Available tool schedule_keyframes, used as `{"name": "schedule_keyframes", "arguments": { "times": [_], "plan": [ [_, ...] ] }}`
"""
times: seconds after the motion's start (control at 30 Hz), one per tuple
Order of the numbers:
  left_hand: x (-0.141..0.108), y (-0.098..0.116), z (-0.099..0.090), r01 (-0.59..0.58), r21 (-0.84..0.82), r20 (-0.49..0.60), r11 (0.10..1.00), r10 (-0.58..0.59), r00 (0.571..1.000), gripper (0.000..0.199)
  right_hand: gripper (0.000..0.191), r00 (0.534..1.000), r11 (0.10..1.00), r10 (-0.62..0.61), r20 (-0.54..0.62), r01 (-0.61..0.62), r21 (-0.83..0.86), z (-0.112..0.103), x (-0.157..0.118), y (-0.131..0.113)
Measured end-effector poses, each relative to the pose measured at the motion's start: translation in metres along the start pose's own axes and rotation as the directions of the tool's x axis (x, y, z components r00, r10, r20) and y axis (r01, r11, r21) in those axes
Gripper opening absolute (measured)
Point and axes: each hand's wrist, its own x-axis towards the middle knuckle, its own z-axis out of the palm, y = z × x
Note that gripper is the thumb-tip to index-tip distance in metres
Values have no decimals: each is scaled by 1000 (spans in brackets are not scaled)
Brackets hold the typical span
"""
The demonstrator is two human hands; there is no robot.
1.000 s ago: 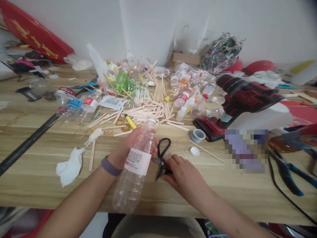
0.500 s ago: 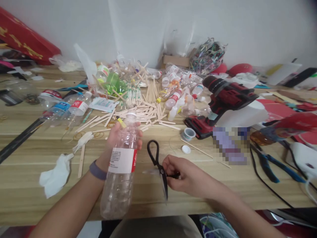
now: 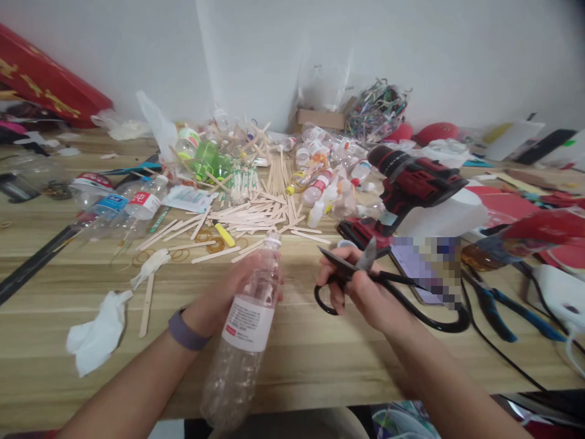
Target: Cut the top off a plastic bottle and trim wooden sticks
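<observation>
A clear plastic bottle (image 3: 247,326) with a white and red label is gripped near its neck by my left hand (image 3: 237,283); it leans, its capped top pointing away from me. My right hand (image 3: 359,286) is closed around black-handled scissors (image 3: 340,263), whose blades are spread and point up and to the left. One scissor handle loop reaches right, over my wrist. The two hands are apart, and the blades do not touch the bottle. Beyond the bottle, a yellow-handled tool (image 3: 223,234) lies by loose wooden sticks (image 3: 256,213).
A red and black drill (image 3: 415,183) stands at the right, beside a phone (image 3: 418,268) and blue-handled pliers (image 3: 503,305). More bottles (image 3: 145,200) lie at the left and in a pile at the back. Crumpled tissue (image 3: 98,332) is at the near left.
The scissors have turned from pointing down toward me to pointing up and left, with blades now spread, and moved right. The bottle has shifted right and rotated.
</observation>
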Motion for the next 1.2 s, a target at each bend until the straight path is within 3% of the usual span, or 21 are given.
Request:
{"name": "schedule_keyframes", "arguments": {
  "times": [0.1,0.2,0.27,0.4,0.5,0.6,0.77,0.93,1.03,1.1,1.2],
  "plan": [
    [-3,-6,8,-8,57,12,998,7,1000,42,45,974,981,-125,-189,93,-168,2,4,7],
    [-5,-9,11,31,110,57,993,-38,998,48,32,948,930,-175,-266,70,-361,4,4,14],
    [-6,-10,11,51,153,68,987,-62,996,49,21,934,855,-251,-255,90,-511,5,1,19],
    [-5,-12,10,71,204,22,976,-77,997,47,15,893,604,-446,-51,259,-753,5,-5,25],
    [-3,-14,9,83,214,11,973,-88,996,54,20,866,540,-500,30,338,-771,6,-7,25],
    [-2,-14,10,108,167,12,980,-112,994,55,20,870,490,-490,52,324,-809,5,-7,24],
    [-4,-13,12,111,150,13,982,-115,993,55,24,898,513,-431,91,326,-794,5,-8,26],
    [-4,-13,11,86,216,5,972,-89,996,55,19,833,448,-507,223,476,-757,2,1,30],
    [-5,-13,11,89,249,11,965,-94,995,55,15,830,424,-484,278,500,-755,0,4,26],
    [-6,-13,11,98,261,10,960,-104,994,55,13,836,404,-471,281,487,-774,1,2,26],
    [-7,-12,11,110,276,13,955,-118,993,55,13,850,412,-494,183,414,-812,4,-4,32]
  ]
}}
